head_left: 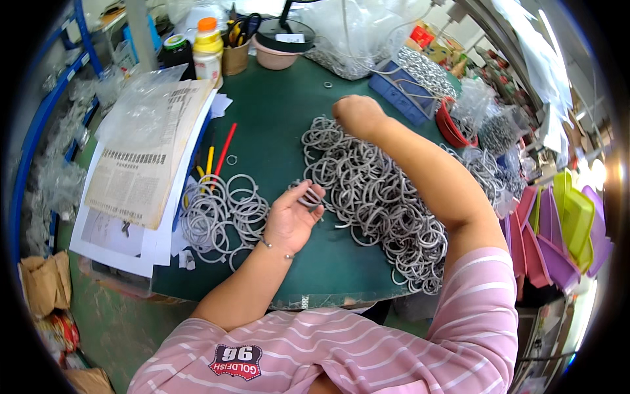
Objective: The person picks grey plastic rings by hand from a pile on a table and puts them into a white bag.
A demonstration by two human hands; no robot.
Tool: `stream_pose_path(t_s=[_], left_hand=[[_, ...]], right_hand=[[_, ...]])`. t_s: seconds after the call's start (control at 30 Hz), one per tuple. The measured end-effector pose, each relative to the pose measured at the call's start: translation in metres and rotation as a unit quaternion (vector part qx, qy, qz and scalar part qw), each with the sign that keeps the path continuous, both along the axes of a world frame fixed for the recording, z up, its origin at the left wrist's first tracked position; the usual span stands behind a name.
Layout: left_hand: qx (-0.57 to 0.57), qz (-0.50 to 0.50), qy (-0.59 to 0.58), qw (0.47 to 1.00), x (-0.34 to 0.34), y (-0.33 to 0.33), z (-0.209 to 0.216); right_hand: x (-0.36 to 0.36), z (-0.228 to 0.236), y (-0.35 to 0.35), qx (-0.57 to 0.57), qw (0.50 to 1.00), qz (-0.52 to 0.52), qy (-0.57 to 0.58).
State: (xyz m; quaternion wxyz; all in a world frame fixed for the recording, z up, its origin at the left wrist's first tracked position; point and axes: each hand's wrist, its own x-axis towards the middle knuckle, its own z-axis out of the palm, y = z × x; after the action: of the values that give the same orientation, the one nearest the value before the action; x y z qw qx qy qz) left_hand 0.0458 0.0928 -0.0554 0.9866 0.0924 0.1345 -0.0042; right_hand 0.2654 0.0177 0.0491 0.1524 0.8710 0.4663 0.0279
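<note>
Grey rings (310,197) held in the curled left hand (287,220) at centre, right hand (359,117) bent at upper centre, its grip hidden, ring pile (374,187) heaped on worktop (269,141)

Grey rings (382,197), striped pink shirt (328,341)

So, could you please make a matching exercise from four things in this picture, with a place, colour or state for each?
1. Left hand
2. Right hand
3. Newspaper
4. Basket

A. At the far edge of the big ring pile
B. Blue
C. Holding grey rings
D. On top of white papers

Pairs: 1-C, 2-A, 3-D, 4-B
</note>
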Motion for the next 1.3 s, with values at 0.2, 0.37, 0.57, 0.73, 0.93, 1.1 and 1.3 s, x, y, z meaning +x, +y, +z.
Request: stream_pose_path(t_s=[0.2, 0.37, 0.57, 0.73, 0.93, 1.1, 1.3], left_hand=[[-0.002, 0.004, 0.002, 1.0, 0.0, 0.0, 0.001], [-0.001, -0.003, -0.002, 1.0, -0.001, 0.0, -0.001], [0.002, -0.006, -0.009, 1.0, -0.001, -0.001, -0.003], [0.011, -0.012, -0.02, 1.0, 0.001, -0.004, -0.002], [0.039, -0.026, -0.029, 0.998, 0.0, -0.005, -0.002], [0.025, -0.035, -0.036, 0.998, 0.001, -0.003, -0.012], [0.027, -0.036, -0.045, 0.998, 0.003, -0.004, -0.012]], right_hand=[[-0.016, -0.016, -0.002, 0.058, 0.987, 0.15, 0.018], [0.003, -0.027, 0.005, 0.173, 0.982, 0.065, -0.042], [0.019, 0.001, 0.009, 0.203, 0.977, 0.061, 0.021], [-0.024, -0.044, 0.001, 0.016, 0.985, 0.145, -0.093], [0.012, -0.004, -0.019, 0.308, 0.945, -0.057, -0.099], [-0.022, -0.008, -0.039, 0.221, 0.962, 0.143, -0.075], [-0.002, 0.003, -0.046, 0.445, 0.866, -0.218, 0.072]])
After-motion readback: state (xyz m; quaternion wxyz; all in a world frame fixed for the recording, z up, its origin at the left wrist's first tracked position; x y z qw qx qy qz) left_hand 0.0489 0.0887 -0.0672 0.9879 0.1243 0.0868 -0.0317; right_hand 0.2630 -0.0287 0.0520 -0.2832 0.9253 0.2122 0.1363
